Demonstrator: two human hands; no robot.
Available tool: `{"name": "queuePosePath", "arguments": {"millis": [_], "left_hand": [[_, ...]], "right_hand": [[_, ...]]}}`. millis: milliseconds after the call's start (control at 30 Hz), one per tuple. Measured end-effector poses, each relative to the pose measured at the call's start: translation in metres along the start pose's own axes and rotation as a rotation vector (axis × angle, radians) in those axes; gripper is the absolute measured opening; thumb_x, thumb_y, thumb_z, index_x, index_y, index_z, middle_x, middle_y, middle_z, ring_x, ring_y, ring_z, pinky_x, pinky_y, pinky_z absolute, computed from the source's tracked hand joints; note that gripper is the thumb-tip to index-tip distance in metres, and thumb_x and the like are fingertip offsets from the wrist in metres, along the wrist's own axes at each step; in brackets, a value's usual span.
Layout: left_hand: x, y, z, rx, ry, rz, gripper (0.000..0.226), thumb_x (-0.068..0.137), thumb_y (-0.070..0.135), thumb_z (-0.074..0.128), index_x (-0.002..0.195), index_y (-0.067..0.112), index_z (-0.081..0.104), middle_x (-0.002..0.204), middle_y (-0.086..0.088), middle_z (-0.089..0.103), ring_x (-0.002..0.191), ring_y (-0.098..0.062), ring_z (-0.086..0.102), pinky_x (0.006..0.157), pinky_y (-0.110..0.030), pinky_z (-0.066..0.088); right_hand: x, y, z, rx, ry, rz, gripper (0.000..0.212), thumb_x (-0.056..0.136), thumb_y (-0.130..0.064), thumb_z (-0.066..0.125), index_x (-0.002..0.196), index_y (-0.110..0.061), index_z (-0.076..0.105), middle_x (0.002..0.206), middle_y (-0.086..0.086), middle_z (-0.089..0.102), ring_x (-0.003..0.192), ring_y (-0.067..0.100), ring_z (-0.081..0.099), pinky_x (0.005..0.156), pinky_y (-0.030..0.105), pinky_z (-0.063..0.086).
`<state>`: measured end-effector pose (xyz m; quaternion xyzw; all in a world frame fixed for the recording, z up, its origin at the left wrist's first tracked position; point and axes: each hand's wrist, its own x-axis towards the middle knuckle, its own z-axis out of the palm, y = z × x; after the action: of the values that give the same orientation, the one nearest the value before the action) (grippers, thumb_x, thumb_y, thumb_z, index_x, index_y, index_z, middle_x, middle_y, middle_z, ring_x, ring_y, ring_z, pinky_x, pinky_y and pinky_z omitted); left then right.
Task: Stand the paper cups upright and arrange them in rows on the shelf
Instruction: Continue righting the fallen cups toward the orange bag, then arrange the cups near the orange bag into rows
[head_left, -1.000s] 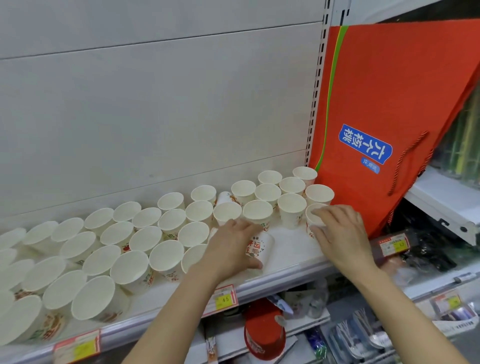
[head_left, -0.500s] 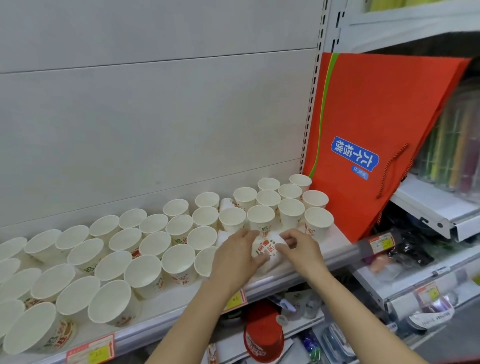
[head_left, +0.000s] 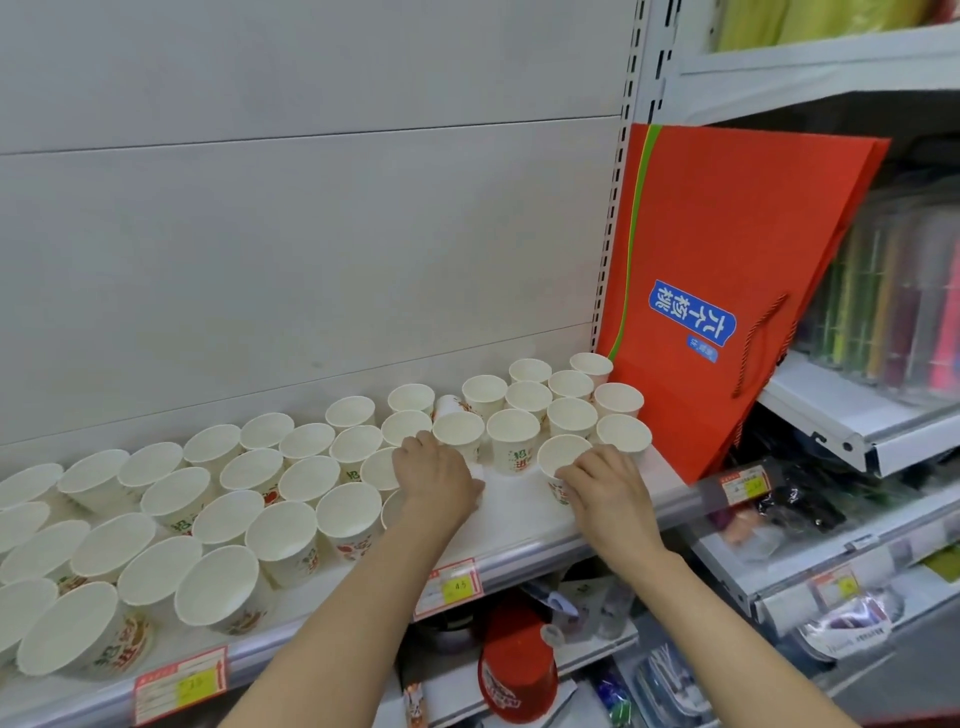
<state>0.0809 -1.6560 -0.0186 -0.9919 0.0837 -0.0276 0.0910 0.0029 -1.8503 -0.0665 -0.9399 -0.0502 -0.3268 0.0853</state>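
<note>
Our right hand (head_left: 605, 488) wraps its grip round an upright paper cup (head_left: 561, 460) on the shelf (head_left: 519, 525); our left hand (head_left: 436, 478) curls over another cup (head_left: 475, 470), grip unclear.

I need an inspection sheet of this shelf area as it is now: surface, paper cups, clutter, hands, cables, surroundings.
Surface: white shelf, bare strip at the front between the hands.
Job's things: paper cups upright in rows; one tipped cup lies near the back.
Clutter: red paper bag leans at the shelf's right end.
Grippers: left hand rests among cups, grip unclear; right hand holds an upright front cup.
Cables: nothing seen.
Surroundings: price tag on the shelf edge; packaged goods on lower shelves.
</note>
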Motion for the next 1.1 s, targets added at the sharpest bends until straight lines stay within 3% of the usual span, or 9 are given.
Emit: {"name": "queuePosePath", "arguments": {"millis": [267, 367, 533, 633, 733, 833, 900, 1000, 1100], "left_hand": [[-0.007, 0.027, 0.006, -0.181, 0.014, -0.015, 0.054, 0.082, 0.062, 0.059, 0.121, 0.025, 0.059, 0.138, -0.007, 0.042, 0.128, -0.03, 0.038, 0.099, -0.038, 0.038], [-0.012, 0.033, 0.008, -0.458, -0.015, -0.05, 0.045, 0.084, 0.043, 0.065, 0.125, 0.024, 0.058, 0.135, -0.003, 0.048, 0.12, -0.025, 0.052, 0.088, -0.034, 0.044], [-0.025, 0.039, 0.006, -0.878, 0.224, -0.056, 0.053, 0.075, 0.007, 0.071, 0.123, 0.024, 0.06, 0.132, 0.002, 0.051, 0.102, -0.024, 0.061, 0.086, -0.037, 0.051], [-0.033, 0.042, 0.007, -0.646, 0.323, 0.134, 0.06, 0.075, 0.0, 0.066, 0.128, 0.024, 0.052, 0.134, 0.004, 0.047, 0.088, -0.026, 0.064, 0.071, -0.041, 0.054], [-0.042, 0.037, 0.005, -0.265, 0.479, 0.387, 0.076, 0.048, -0.007, 0.074, 0.118, 0.02, 0.059, 0.12, 0.001, 0.058, 0.055, -0.026, 0.059, 0.046, -0.031, 0.046], [-0.045, 0.024, 0.005, -0.009, 0.55, 0.51, 0.083, 0.034, -0.006, 0.078, 0.112, 0.018, 0.066, 0.109, -0.001, 0.066, 0.041, -0.021, 0.05, 0.041, -0.026, 0.037], [-0.045, 0.014, 0.008, 0.046, 0.55, 0.522, 0.08, 0.04, 0.002, 0.083, 0.115, 0.02, 0.065, 0.108, 0.0, 0.067, 0.042, -0.02, 0.052, 0.041, -0.026, 0.037], [-0.04, 0.0, 0.012, -0.089, 0.535, 0.495, 0.062, 0.066, 0.036, 0.083, 0.122, 0.024, 0.059, 0.115, 0.005, 0.065, 0.063, -0.021, 0.065, 0.052, -0.031, 0.048], [-0.003, -0.02, -0.005, -0.277, 0.588, 0.352, 0.041, 0.079, 0.036, 0.076, 0.117, 0.024, 0.065, 0.113, 0.005, 0.067, 0.081, -0.024, 0.065, 0.061, -0.035, 0.052]], "right_hand": [[0.004, 0.017, 0.0, 0.089, -0.006, 0.059, 0.017, 0.072, -0.003, 0.073, 0.081, -0.016, 0.067, 0.077, -0.004, 0.059, 0.082, 0.023, 0.049, 0.068, 0.033, 0.039], [0.005, 0.018, 0.0, 0.178, -0.005, 0.051, 0.014, 0.078, -0.01, 0.068, 0.09, -0.016, 0.069, 0.082, -0.004, 0.061, 0.082, 0.023, 0.051, 0.069, 0.033, 0.043], [0.002, 0.023, 0.003, 0.249, -0.003, 0.044, 0.018, 0.077, -0.007, 0.072, 0.093, -0.015, 0.07, 0.085, -0.004, 0.063, 0.082, 0.022, 0.053, 0.07, 0.031, 0.043], [0.003, 0.024, 0.005, 0.271, 0.013, -0.005, 0.015, 0.081, -0.013, 0.064, 0.094, -0.015, 0.069, 0.086, -0.004, 0.063, 0.083, 0.021, 0.053, 0.071, 0.032, 0.043], [0.004, 0.023, 0.007, 0.306, 0.024, -0.024, 0.016, 0.082, -0.015, 0.061, 0.096, -0.016, 0.069, 0.086, -0.004, 0.063, 0.085, 0.02, 0.053, 0.073, 0.032, 0.044], [0.0, 0.016, 0.012, 0.349, 0.005, -0.069, 0.015, 0.082, -0.014, 0.062, 0.096, -0.018, 0.067, 0.086, -0.005, 0.061, 0.086, 0.02, 0.054, 0.079, 0.033, 0.043], [-0.002, 0.011, 0.015, 0.361, -0.017, -0.087, 0.016, 0.081, -0.014, 0.062, 0.097, -0.018, 0.067, 0.086, -0.005, 0.061, 0.086, 0.019, 0.053, 0.077, 0.031, 0.041], [0.0, 0.006, 0.019, 0.373, -0.027, -0.108, 0.017, 0.081, -0.013, 0.062, 0.097, -0.018, 0.068, 0.086, -0.005, 0.061, 0.085, 0.02, 0.053, 0.075, 0.029, 0.04], [0.002, 0.003, 0.021, 0.385, -0.017, -0.157, 0.017, 0.08, -0.01, 0.065, 0.096, -0.015, 0.068, 0.085, -0.004, 0.061, 0.085, 0.018, 0.052, 0.074, 0.026, 0.037]]}}
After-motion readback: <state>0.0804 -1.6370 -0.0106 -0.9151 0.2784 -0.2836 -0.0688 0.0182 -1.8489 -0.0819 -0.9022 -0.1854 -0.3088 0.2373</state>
